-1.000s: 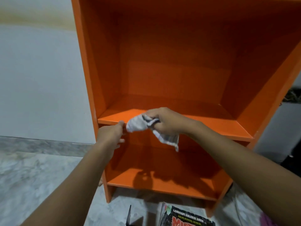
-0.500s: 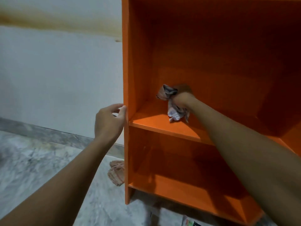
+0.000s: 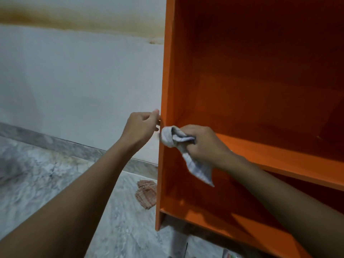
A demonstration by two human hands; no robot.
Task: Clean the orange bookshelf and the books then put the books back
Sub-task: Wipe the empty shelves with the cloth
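Note:
The orange bookshelf (image 3: 260, 90) fills the right half of the view, with no books on its shelves. My right hand (image 3: 206, 144) grips a bunched white cloth (image 3: 172, 136) and holds it against the front edge of the left side panel, level with the middle shelf (image 3: 279, 161). A loose end of the cloth hangs down below my fist. My left hand (image 3: 141, 125) holds the outer edge of the same side panel just above the cloth, thumb and fingers curled round it.
A brownish checked rag (image 3: 146, 194) lies on the marble floor (image 3: 46, 183) beside the shelf's left foot. A white wall (image 3: 74, 81) with a stained band stands behind. Part of a book or paper (image 3: 229, 255) shows at the bottom edge.
My right hand has drawn the cloth out from the back of the middle shelf to the front edge of the left panel. My left hand has stayed on that panel.

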